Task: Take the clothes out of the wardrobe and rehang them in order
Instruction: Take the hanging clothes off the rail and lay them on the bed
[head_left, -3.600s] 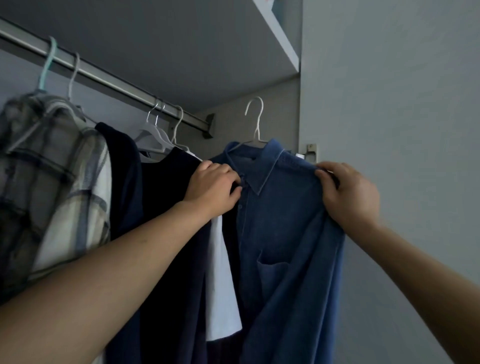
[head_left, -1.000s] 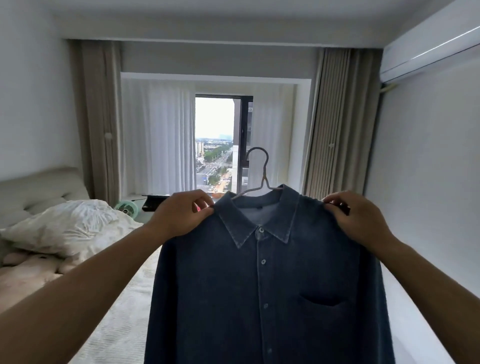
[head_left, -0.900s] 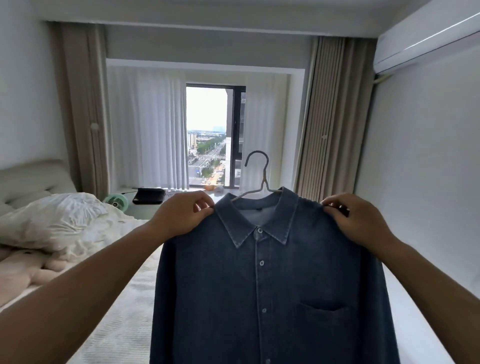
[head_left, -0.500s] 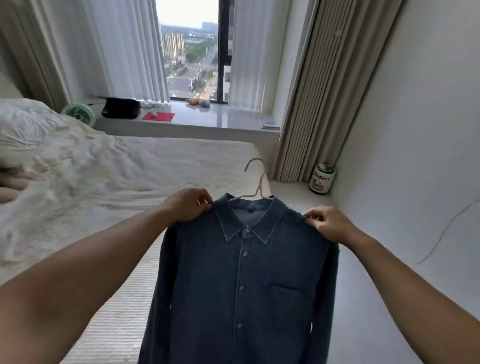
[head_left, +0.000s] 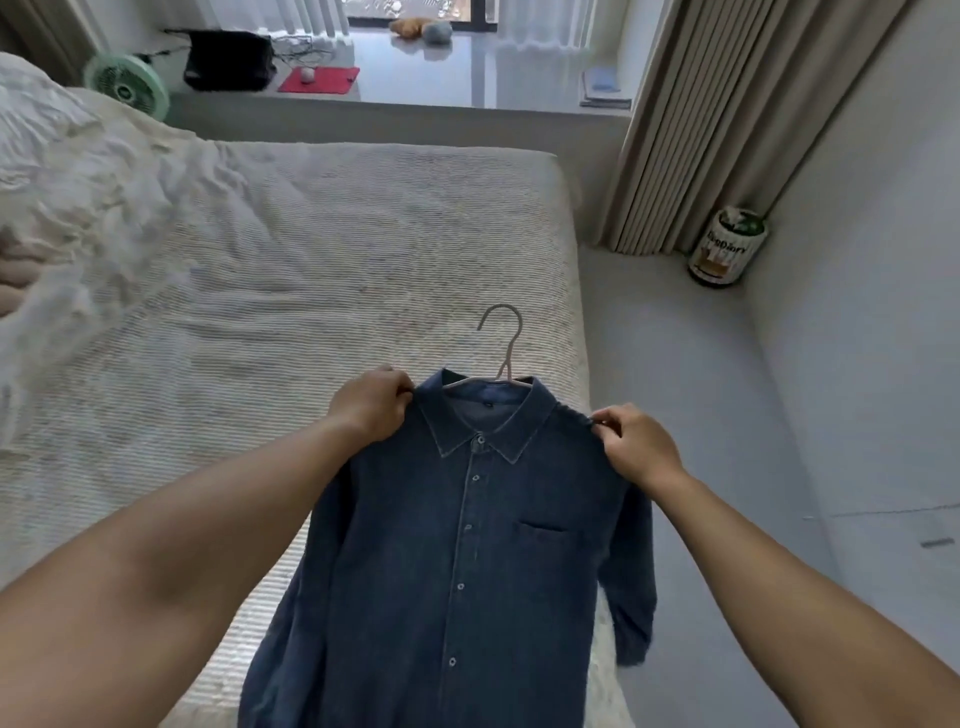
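Head view: a dark blue denim button shirt (head_left: 467, 561) on a thin pale wire hanger (head_left: 503, 347) is held up over the near corner of the pale ribbed bed (head_left: 311, 270), with one shoulder pinched by the left hand (head_left: 371, 410) and the other shoulder pinched by the right hand (head_left: 636, 447). The shirt is hung long-ways, collar far from the body and tail near it, and the bed lies just under it, so it can likely be laid flat with both hands about equally close.

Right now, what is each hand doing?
Left hand: closed, gripping the denim shirt at its shoulder.
Right hand: closed, fingers pinching the shirt's other shoulder.
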